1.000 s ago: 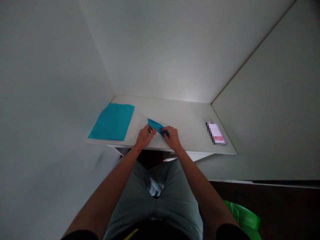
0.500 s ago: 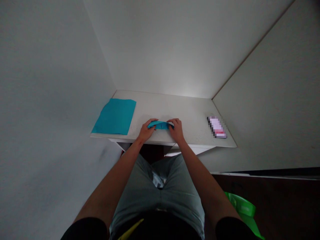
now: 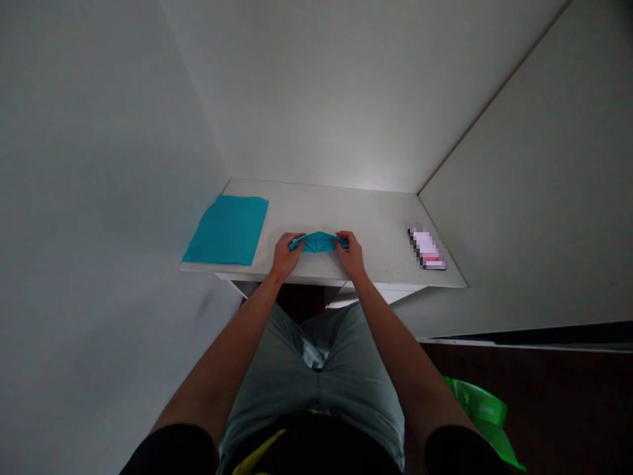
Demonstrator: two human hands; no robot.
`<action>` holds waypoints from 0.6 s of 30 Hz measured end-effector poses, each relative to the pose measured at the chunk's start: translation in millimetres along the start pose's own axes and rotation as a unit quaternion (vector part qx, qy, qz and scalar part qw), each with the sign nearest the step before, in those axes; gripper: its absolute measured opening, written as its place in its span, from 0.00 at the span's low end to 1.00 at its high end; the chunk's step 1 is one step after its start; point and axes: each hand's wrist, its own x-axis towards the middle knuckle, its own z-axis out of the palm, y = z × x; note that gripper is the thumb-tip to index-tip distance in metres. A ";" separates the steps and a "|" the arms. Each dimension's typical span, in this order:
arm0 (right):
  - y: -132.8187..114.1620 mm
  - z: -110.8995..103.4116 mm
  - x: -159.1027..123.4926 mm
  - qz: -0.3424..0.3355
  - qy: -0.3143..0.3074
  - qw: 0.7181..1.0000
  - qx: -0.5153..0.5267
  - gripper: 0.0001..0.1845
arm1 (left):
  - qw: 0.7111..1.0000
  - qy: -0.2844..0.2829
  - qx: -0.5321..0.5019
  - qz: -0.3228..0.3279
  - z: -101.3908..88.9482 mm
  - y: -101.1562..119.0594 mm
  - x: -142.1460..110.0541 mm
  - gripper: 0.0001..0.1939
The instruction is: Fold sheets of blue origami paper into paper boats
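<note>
Between my two hands is a small piece of folded blue paper (image 3: 318,243), creased at its middle and wide from side to side. My left hand (image 3: 287,254) pinches its left end, and my right hand (image 3: 350,254) pinches the right end. The fingertips partly cover both ends. Left of my hands, a larger sheet of blue paper (image 3: 228,231) lies flat on the white table (image 3: 380,254), touched by neither hand.
A phone (image 3: 428,249), its screen pixelated, lies near the table's right edge. White walls (image 3: 316,99) enclose the table at the back and both sides. Below on the right, a green plastic object (image 3: 482,406) stands over the dark floor.
My hands have moved slightly apart, toward the ends of the folded paper. Its middle now shows more widely, with the top edge peaked and the creases spread out.
</note>
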 end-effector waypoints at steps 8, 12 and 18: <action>-0.2 3.6 -1.8 0.004 -0.047 0.999 0.001 0.19 | 0.995 0.096 0.027 -0.031 -3.9 0.7 -3.3 0.04; 0.2 4.2 -2.3 -0.002 -0.045 0.999 -0.004 0.19 | 0.993 0.099 0.004 -0.071 -3.5 3.5 -3.9 0.09; -2.3 3.5 -3.5 -0.038 -0.051 0.998 -0.022 0.23 | 0.988 0.122 -0.036 -0.083 -0.9 2.7 -5.0 0.17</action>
